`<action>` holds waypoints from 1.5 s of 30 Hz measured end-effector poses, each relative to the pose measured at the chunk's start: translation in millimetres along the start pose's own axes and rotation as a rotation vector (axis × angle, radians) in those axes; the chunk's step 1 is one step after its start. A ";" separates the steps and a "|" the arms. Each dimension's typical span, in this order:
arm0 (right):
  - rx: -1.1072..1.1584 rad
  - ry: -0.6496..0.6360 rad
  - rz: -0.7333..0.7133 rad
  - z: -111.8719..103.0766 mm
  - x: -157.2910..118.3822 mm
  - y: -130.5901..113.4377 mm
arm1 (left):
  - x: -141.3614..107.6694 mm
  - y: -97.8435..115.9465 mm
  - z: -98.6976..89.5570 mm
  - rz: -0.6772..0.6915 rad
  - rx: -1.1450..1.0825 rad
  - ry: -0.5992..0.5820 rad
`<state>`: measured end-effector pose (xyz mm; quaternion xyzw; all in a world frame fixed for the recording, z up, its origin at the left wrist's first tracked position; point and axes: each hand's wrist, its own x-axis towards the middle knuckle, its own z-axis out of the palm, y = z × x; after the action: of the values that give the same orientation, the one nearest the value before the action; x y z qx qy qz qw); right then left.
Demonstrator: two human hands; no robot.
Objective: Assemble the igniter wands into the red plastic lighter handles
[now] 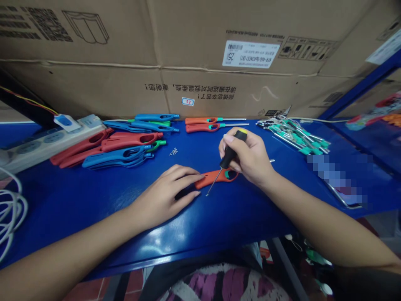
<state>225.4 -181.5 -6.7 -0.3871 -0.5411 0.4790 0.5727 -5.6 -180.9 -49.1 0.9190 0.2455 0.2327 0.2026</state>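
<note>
An orange lighter body (210,179), long-handled with a trigger loop, lies on the blue table between my hands. The fingertips of my left hand (171,190) rest at its left end; the fingers are stretched out and the thumb is spread apart below. My right hand (249,156) is closed around a black screwdriver (229,154) with a yellow cap. Its thin shaft slants down in front of the lighter. At the tip there is a small bright bit, perhaps a screw; I cannot tell. The lighter's right part is hidden behind my right hand, with a metal tube end showing beyond.
Small screws (173,151) lie behind my left hand. Red lighter shells (131,141) and blue lighter shells (117,159) are piled at left, beside a power strip (59,140). Two orange lighters (203,127) lie at the back. Metal tubes with green parts (300,136) and a phone (340,184) are at right.
</note>
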 end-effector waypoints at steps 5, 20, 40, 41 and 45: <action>0.139 0.050 0.071 1.1 0.7 -4.4 | 0.7 3.6 -1.3 0.036 -0.041 0.042; 0.238 0.118 0.198 5.5 4.0 6.5 | 2.9 11.6 -3.8 0.026 -0.177 0.218; 0.034 0.022 0.053 5.3 -2.5 8.7 | 2.4 6.5 -7.0 -0.011 -0.084 0.131; 0.003 -0.009 0.043 6.9 -4.5 8.6 | 2.1 6.2 -7.1 -0.019 -0.072 0.120; -0.057 -0.069 0.021 11.9 -10.7 8.2 | 0.4 5.6 -7.2 -0.025 -0.045 0.098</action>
<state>213.1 -190.8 -15.9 -0.3921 -0.5697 0.4825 0.5374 -7.1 -183.3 -40.4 0.8984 0.2615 0.2805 0.2140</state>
